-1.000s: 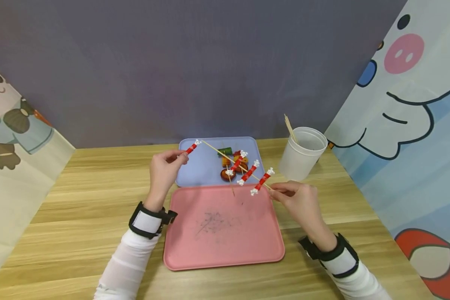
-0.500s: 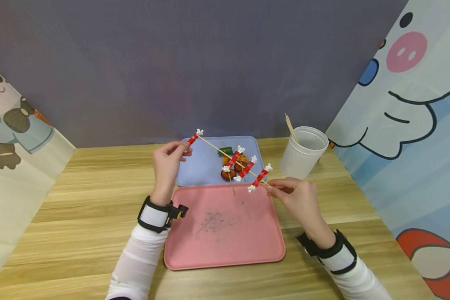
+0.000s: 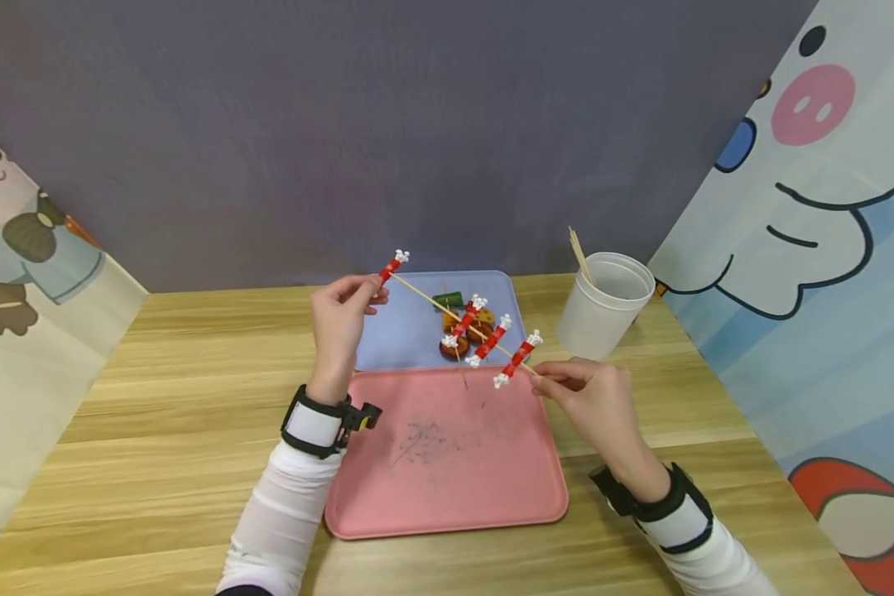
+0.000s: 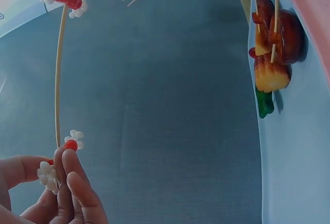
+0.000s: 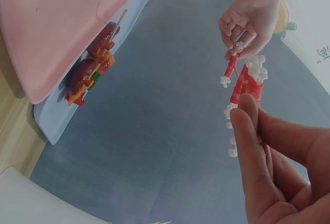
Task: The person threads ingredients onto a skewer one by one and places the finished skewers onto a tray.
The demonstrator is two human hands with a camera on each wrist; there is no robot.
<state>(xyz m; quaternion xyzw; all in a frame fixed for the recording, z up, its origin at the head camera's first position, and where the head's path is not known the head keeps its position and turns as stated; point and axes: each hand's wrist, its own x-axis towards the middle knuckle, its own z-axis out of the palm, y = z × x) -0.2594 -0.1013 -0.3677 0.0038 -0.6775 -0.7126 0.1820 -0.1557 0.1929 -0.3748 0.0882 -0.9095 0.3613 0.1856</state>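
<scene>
My right hand [image 3: 594, 406] pinches the lower end of a thin bamboo skewer [image 3: 426, 296], which slants up to the left above the trays. Threaded crosswise on it are three red pieces with white knobbly ends, the middle red piece [image 3: 489, 341] among them. At the skewer's far tip, my left hand [image 3: 340, 319] pinches another such red piece [image 3: 393, 266] between thumb and fingers. In the left wrist view the skewer [image 4: 59, 79] runs down to that piece, whose middle is partly hidden by the fingertips. The right wrist view shows the right fingers [image 5: 245, 146] close below the nearest piece.
A blue tray [image 3: 387, 343] at the back carries food skewers with brown round pieces [image 3: 454, 348], corn and a green piece. In front lies a pink tray [image 3: 447, 488]. A white tub [image 3: 599, 310] with several bamboo skewers stands right, near the grey back wall [image 3: 417, 124].
My left hand has moved right and slightly up, bringing its red piece from beside the skewer's tip onto it. The right hand has barely shifted, still pinching the skewer.
</scene>
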